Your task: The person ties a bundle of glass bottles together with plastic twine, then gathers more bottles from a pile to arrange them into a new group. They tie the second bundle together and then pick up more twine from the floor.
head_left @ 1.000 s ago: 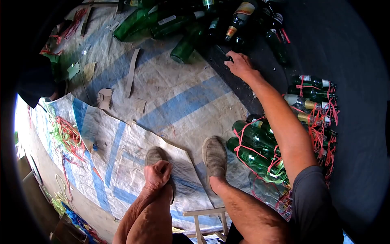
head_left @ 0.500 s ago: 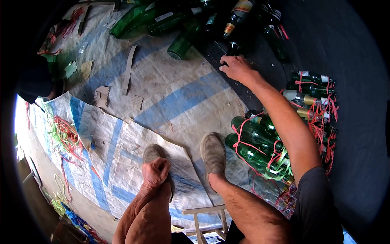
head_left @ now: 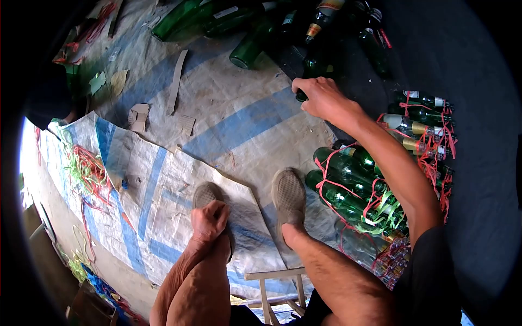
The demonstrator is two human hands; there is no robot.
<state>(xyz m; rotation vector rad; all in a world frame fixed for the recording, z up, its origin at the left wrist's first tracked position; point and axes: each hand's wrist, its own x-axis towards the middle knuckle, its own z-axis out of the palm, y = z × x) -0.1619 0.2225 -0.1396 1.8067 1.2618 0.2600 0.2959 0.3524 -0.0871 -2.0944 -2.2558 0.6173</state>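
My right hand (head_left: 325, 100) is closed around the neck of a dark green glass bottle (head_left: 319, 66). The dark mouth of that bottle pokes out by my thumb, and its body points away from me. My left hand (head_left: 209, 221) rests by my left knee, fingers curled into a loose fist, with nothing showing in it. More loose green bottles (head_left: 247, 51) lie at the top of the view, one near them with a gold neck label (head_left: 314, 30). Beside my right leg lies a bundle of green bottles (head_left: 342, 174) tied with pink string.
Another tied bundle (head_left: 421, 117) lies on the dark floor at the right. A white and blue plastic sheet (head_left: 228, 130) spreads underfoot, with cardboard scraps (head_left: 138, 117) on it. Tangled pink and green string (head_left: 87, 171) lies left. A wooden stool (head_left: 274, 275) stands between my legs.
My right hand has closed on the green bottle's neck and drawn it slightly toward me. My left hand stays by my knee. The view has shifted slightly.
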